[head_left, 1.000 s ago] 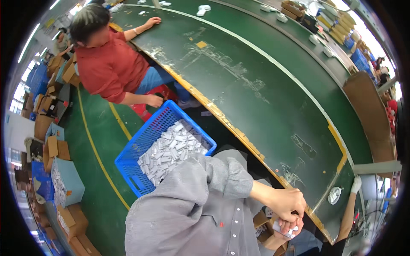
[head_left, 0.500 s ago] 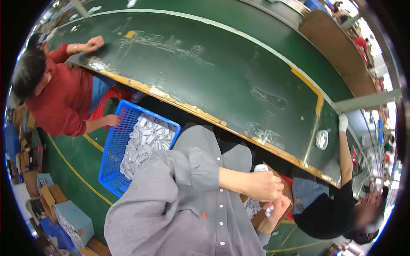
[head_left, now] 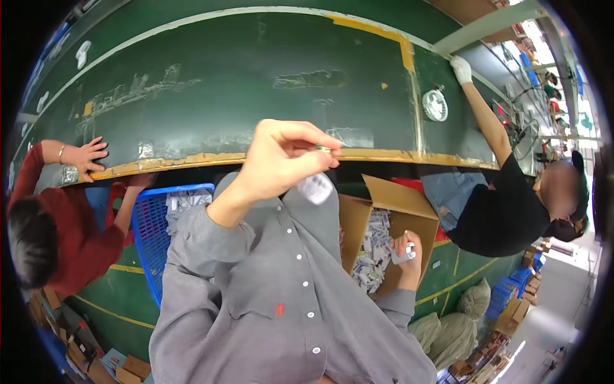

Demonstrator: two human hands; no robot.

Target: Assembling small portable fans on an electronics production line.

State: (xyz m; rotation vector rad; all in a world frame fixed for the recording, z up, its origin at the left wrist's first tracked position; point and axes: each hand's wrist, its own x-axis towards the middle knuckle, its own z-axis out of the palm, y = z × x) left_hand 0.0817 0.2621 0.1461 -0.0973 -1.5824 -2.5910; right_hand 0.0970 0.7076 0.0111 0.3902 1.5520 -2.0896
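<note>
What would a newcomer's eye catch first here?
Probably the left hand at mid-picture, pinching a small greenish piece by the green table's edge. Next, the blue basket at left and, right of centre, the open cardboard box of small pale pieces near the right hand.

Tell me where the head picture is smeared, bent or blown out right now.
Head view: the white piece just below the left hand is smeared, its fine detail lost; head view: the green table bows along its far side, with black corners framing the round image; head view: a bright patch at upper right washes out to white.
</note>
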